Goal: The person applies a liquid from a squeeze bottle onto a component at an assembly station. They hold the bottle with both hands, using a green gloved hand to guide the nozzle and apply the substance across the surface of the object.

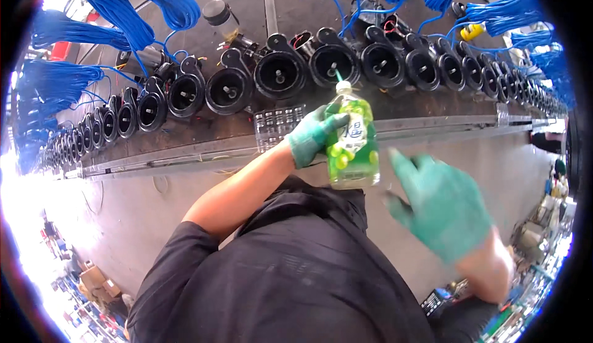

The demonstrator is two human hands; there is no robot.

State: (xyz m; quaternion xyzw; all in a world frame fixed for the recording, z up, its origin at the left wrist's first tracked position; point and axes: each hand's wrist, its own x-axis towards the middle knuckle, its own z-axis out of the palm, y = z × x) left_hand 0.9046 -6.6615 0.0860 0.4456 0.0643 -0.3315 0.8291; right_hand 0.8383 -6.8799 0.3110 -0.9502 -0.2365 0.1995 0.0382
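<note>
My left hand point(314, 134), in a green glove, is wrapped round a clear plastic bottle point(361, 158) with a green fruit-patterned label. The bottle stands roughly upright, and a thin pale-green tip point(338, 77) sticks out of its white cap. This tip reaches over the open mouth of a black round housing point(318, 65) with a metal shaft in its middle; I cannot tell whether they touch. To the right of the bottle, my gloved right hand point(445, 207) hangs in the air, slightly blurred, its fingers apart and holding nothing.
Similar black housings point(228, 91) stand in a long row along the bench edge. Coiled blue cables point(164, 0) lie behind them. A clear jar with a black lid point(216, 12) stands at the back. A clear plastic tray point(278, 127) sits at the front edge, near my left wrist.
</note>
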